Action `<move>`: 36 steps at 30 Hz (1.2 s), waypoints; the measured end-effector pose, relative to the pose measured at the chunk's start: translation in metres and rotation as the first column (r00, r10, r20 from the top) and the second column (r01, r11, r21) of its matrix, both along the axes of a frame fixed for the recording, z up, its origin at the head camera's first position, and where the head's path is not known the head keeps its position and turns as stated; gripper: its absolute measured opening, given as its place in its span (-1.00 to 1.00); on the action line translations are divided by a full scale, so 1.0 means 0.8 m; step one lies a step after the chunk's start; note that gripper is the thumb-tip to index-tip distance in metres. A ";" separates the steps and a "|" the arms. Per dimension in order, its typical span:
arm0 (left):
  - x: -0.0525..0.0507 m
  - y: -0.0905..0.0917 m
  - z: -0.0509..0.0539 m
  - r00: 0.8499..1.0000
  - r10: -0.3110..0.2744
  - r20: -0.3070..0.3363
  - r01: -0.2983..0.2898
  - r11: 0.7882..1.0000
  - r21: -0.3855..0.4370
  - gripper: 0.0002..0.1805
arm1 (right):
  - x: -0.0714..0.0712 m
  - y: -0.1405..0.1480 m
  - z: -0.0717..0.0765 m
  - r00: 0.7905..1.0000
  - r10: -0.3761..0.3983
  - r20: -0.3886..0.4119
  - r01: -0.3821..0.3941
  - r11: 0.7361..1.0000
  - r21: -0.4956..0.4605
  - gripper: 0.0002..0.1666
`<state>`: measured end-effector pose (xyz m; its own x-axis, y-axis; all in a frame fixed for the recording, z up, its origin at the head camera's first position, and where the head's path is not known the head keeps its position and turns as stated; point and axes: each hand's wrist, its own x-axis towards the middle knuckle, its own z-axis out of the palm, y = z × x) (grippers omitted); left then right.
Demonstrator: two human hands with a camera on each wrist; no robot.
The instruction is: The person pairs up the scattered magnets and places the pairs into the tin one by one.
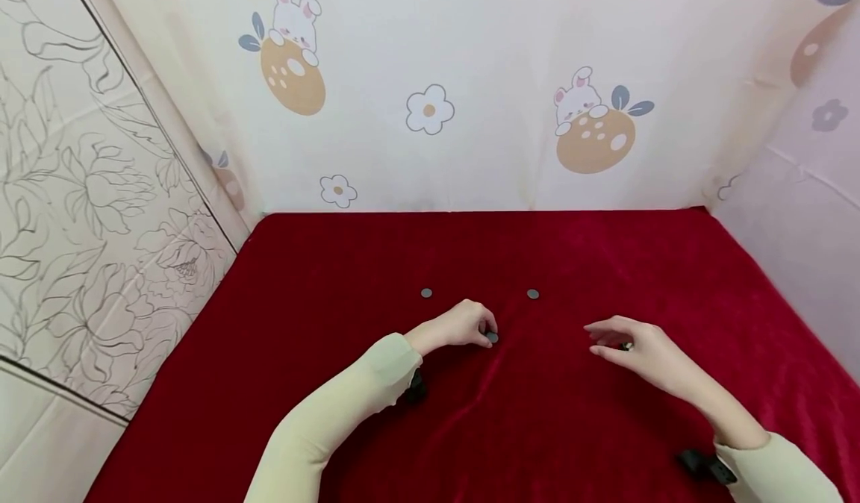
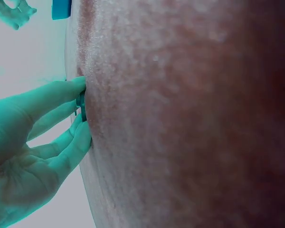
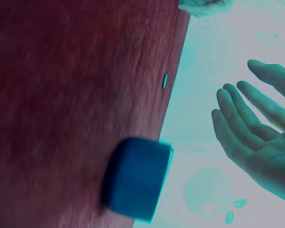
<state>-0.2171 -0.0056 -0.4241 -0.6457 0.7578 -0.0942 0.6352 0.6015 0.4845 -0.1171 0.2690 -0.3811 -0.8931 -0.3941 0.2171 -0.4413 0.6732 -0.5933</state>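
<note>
A small round flat grey disc [image 1: 493,337] lies on the dark red velvety cloth [image 1: 349,264] at the fingertips of the left hand [image 1: 463,324]. The thumb and fingers pinch it by its edges, low against the cloth; the left wrist view shows it lying roughly parallel to the surface, though whether more than one layer sits in the pinch I cannot tell. Being round, it has no long axis. From the left palm it lies to the right, facing the right hand [image 1: 645,345], which is apart from it and holds nothing that I can make out: its fingers are relaxed and spread from the thumb.

Farther back are two loose discs, a back-left grey disc [image 1: 426,293] and a back-right grey disc [image 1: 533,294], well apart from each other. The left hand is nearer to both.

In the right wrist view a blue-looking block with rounded corners [image 3: 137,178] stands on the cloth below the right hand; whether it is solid or a hollow container I cannot tell. No other possible container shows. Beyond the cloth hangs a pale curtain printed with rabbits and flowers [image 1: 497,115].
</note>
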 end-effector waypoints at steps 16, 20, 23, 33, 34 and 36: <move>-0.006 0.004 -0.001 0.999 0.008 0.043 -0.009 1.000 0.006 -0.84 | 0.016 0.048 0.003 0.985 -0.161 -0.064 0.163 0.986 0.024 -0.65; -0.005 0.005 0.000 0.998 0.017 0.052 -0.019 0.999 0.028 -0.84 | 0.018 0.058 0.000 0.971 -0.203 -0.123 0.207 0.978 0.025 -0.64; -0.004 0.007 0.000 0.998 0.019 0.064 -0.023 0.998 0.050 -0.84 | 0.020 0.064 -0.003 0.969 -0.219 -0.118 0.224 0.974 0.029 -0.63; 0.001 0.026 0.009 0.999 0.013 0.037 -0.018 0.989 0.150 -0.83 | 0.017 0.077 -0.012 0.968 -0.250 0.009 0.248 0.964 0.096 -0.50; 0.001 0.029 0.010 0.999 0.015 0.035 -0.020 0.987 0.158 -0.83 | 0.017 0.079 -0.013 0.969 -0.248 0.018 0.245 0.965 0.096 -0.48; 0.003 0.035 0.011 0.999 0.018 0.032 -0.024 0.985 0.172 -0.83 | 0.016 0.082 -0.016 0.968 -0.247 0.040 0.242 0.965 0.097 -0.46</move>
